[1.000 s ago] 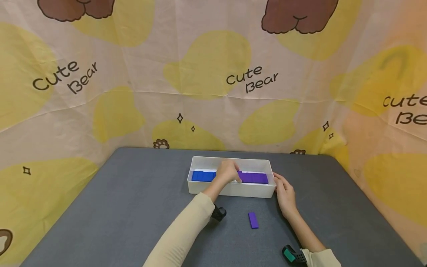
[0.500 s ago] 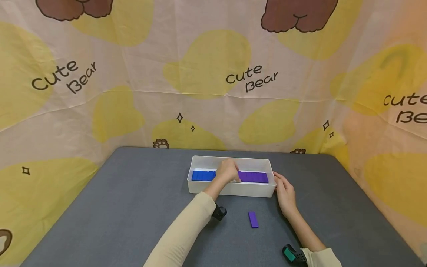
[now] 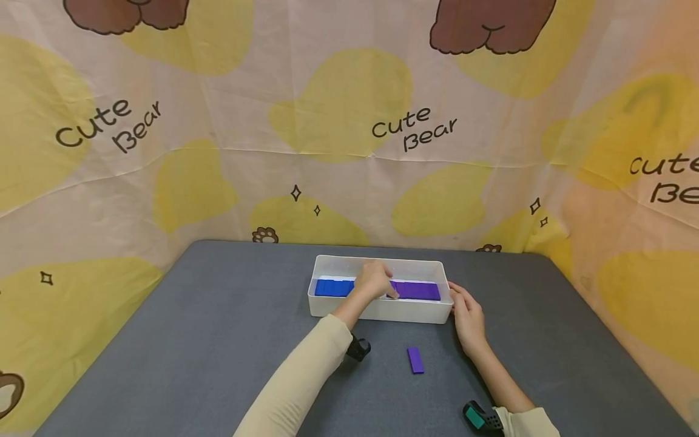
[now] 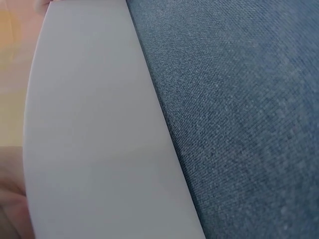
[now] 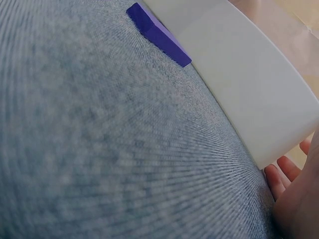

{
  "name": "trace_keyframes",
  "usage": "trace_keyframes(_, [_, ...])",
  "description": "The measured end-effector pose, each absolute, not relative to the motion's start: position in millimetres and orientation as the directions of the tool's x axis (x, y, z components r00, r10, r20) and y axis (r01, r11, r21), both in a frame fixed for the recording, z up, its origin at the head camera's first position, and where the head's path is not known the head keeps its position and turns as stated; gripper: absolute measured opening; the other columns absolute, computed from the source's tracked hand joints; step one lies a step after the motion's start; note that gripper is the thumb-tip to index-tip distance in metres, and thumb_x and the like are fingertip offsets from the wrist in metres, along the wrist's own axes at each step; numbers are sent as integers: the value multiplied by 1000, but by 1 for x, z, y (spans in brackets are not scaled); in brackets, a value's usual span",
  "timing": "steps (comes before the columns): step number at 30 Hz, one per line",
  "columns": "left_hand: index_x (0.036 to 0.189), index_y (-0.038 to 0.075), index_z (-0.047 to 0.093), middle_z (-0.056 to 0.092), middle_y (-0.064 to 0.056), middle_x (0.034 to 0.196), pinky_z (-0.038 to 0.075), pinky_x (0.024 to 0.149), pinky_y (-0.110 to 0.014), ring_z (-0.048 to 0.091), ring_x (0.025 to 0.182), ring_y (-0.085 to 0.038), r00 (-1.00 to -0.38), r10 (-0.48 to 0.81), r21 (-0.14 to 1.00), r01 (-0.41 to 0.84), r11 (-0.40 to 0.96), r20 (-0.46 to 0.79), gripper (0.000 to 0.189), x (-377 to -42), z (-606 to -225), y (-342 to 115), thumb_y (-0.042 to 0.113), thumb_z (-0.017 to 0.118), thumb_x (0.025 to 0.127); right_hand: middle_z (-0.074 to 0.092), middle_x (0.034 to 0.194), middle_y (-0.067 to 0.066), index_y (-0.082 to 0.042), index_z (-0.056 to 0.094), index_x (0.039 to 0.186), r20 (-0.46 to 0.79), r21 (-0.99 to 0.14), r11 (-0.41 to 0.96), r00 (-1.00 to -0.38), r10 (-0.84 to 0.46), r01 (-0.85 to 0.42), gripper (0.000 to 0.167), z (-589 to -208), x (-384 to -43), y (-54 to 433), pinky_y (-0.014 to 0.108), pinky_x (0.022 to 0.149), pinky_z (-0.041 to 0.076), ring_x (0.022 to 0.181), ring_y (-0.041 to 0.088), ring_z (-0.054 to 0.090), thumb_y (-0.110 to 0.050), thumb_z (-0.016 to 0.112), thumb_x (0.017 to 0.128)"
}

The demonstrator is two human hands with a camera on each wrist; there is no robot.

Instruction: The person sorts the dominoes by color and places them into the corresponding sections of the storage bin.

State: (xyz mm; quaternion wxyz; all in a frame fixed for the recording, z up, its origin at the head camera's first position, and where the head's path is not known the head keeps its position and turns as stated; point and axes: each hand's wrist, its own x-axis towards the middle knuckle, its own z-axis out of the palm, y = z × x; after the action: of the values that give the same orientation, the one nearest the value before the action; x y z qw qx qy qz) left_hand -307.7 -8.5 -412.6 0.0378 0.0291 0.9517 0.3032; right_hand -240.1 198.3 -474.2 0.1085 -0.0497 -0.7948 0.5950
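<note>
A long white box [image 3: 404, 312] holds a row of blue blocks [image 3: 332, 287] at its left and a row of purple blocks [image 3: 417, 291] at its right. My left hand [image 3: 371, 280] reaches over the near wall into the box, its thumb at the left end of the purple row. Its other fingertips are hidden, so I cannot tell whether they pinch a block. My right hand [image 3: 467, 318] rests against the box's right end, its fingers relaxed along the wall. One loose purple block [image 3: 415, 360] lies on the table in front of the box.
The grey cloth-covered table [image 3: 218, 340] bears the box near its far edge. A curtain [image 3: 338, 109] with yellow patches and bear prints hangs behind. Each wrist wears a dark device; the right wrist device [image 3: 475, 417] has a green face.
My left thumb shifts slightly, drawing back and then reaching right again over the purple row's left end. My right hand, the box and the loose purple block stay put.
</note>
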Motion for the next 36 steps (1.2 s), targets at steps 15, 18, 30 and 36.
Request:
trace_keyframes(15, [114,9,81,75,-7,122,47,58,-23,63,101,-18,-993,113,549,76,833,-34,41,-310,-413,-10,-7,68,78,53,156,22,-3,51,154,100,-950,309,-974,201,-34,51,-475,-242,199,8,88,43,137,32,54,-31,33,115])
trace_keyframes(18, [116,10,81,75,-6,125,48,57,-25,66,109,-20,-994,95,545,49,837,-56,43,-307,-409,-9,-8,68,79,53,156,22,-3,51,155,95,-950,311,-975,199,-29,52,-475,-242,199,8,88,43,138,32,53,-31,33,115])
trace_keyframes(30, [117,11,81,74,-7,127,55,66,-29,67,113,-23,-994,98,553,51,831,-55,41,-306,-409,-10,-3,79,78,53,156,21,-3,52,154,98,-950,311,-975,201,-31,51,-474,-240,197,9,89,43,138,32,53,-31,34,115])
trace_keyframes(36, [118,9,80,74,-9,128,58,86,-36,66,120,-30,-993,109,599,56,799,-52,39,-300,-402,-14,9,89,79,54,155,22,-3,52,154,100,-951,307,-974,203,-34,51,-474,-240,198,7,87,42,137,33,54,-31,34,115])
